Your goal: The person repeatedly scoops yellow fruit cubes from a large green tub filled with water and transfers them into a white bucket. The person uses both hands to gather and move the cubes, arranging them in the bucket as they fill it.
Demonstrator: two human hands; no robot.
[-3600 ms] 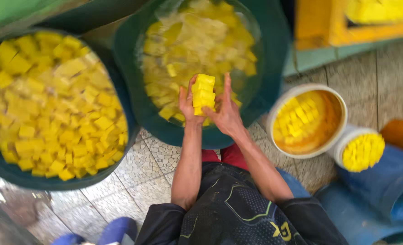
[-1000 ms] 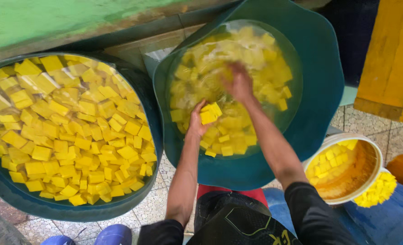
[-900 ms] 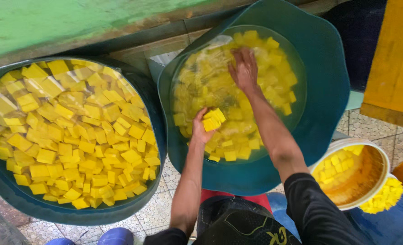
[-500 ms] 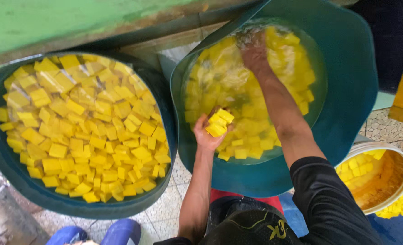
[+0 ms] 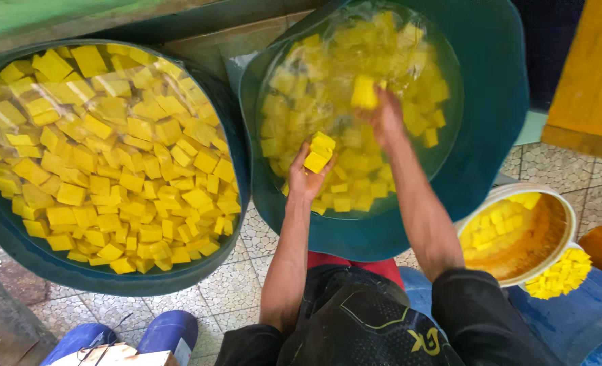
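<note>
Small stack of yellow rectangular blocks (image 5: 318,152) being held above the near part of the water, gripped from below by the left hand (image 5: 305,179), fingers curled up around the stack. Single yellow block (image 5: 364,91), blurred, being pinched by the right hand (image 5: 387,116) over the middle of the water; exact finger positions not resolvable through the blur. Both hands working inside the large dark green plastic tub of water (image 5: 491,102), leaning tilted against the wall behind, many loose yellow blocks (image 5: 294,95) lying sunk or floating in the water around the hands. Forearms reaching out from short black sleeves, black shirt with yellow markings (image 5: 362,332) showing at the bottom edge.

Standing just beside it on the left, a second dark green round tub (image 5: 16,247), filled close to the rim with a heap of yellow cut blocks (image 5: 111,156), clear film glinting over parts of the heap. Resting at lower right, near the right elbow, a white plastic bucket (image 5: 567,210) holding yellow blocks and yellow liquid, with more yellow blocks (image 5: 558,274) piled just beside it on a blue surface. Lying beneath everything, a pale patterned tile floor (image 5: 246,278). Showing at lower left, blue rubber boots (image 5: 168,331). Standing at upper right, a yellow wooden panel (image 5: 592,74).
</note>
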